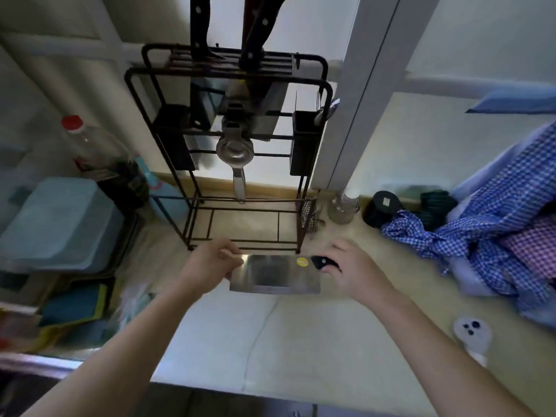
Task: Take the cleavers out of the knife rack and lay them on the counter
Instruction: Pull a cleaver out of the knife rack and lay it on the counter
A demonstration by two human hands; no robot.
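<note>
Both bare forearms reach up from the lower frame toward centre; the left hand [210,261] has curled fingers pinching, and the right hand [352,266] is closed in a grip

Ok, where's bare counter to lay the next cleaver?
The open patch is the pale counter in front of the cleaver held by both hands, between the forearms. The right is crowded with checked cloths and jars; the left with a blue bin and bottles.

From my feed I see two bare forearms with no sleeves showing. My left hand [210,263] and right hand [352,266] wear no gloves, rings, watch or bands.
</note>
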